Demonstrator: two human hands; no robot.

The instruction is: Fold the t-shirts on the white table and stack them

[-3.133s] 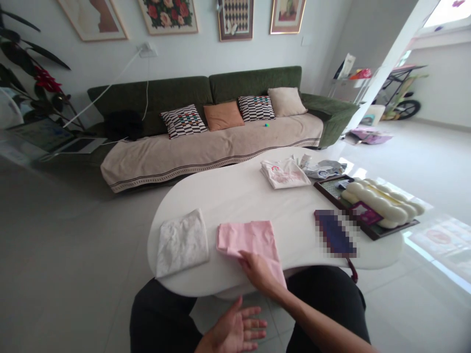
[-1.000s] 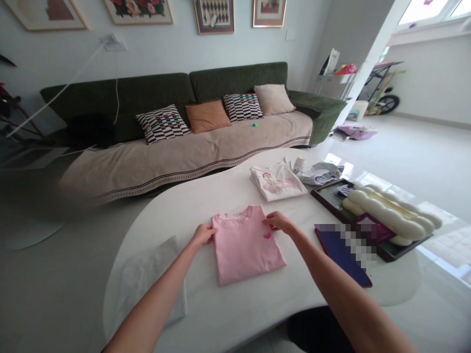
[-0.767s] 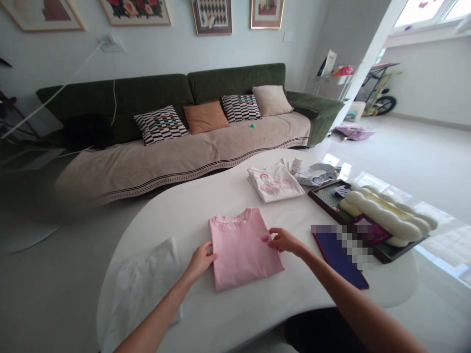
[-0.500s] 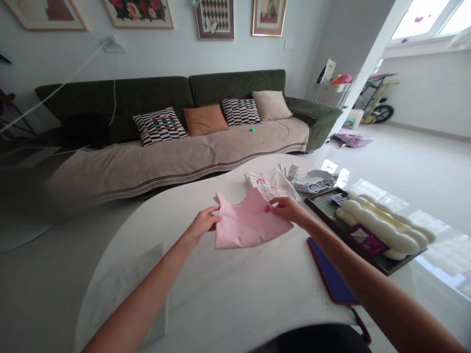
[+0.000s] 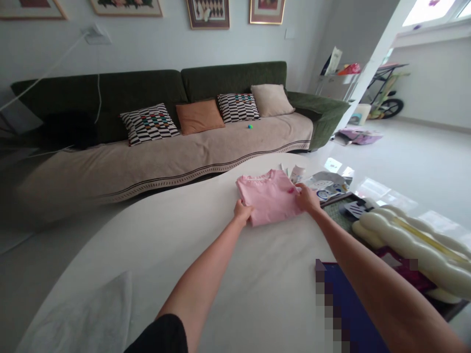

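A folded pink shirt (image 5: 274, 201) with a small dark pink motif near its right side lies toward the far part of the white table. My left hand (image 5: 243, 213) is closed on its lower left edge. The right edge is pinched in my right hand (image 5: 307, 198), close to the motif. Under the pink shirt, the white folded clothes seen earlier are now covered from view.
White table (image 5: 176, 235) under both arms. Crumpled silver-white packaging (image 5: 327, 185) and a small white tube (image 5: 297, 173) lie beyond my right hand. At right are a tray (image 5: 336, 208) with a cream cloud-shaped box (image 5: 408, 235) and a blue flat case (image 5: 353, 304). Clear plastic (image 5: 91, 314) lies near left.
Both hands have carried the pink shirt forward and to the right, from above the table onto the spot of the white clothes. My view has leaned forward.
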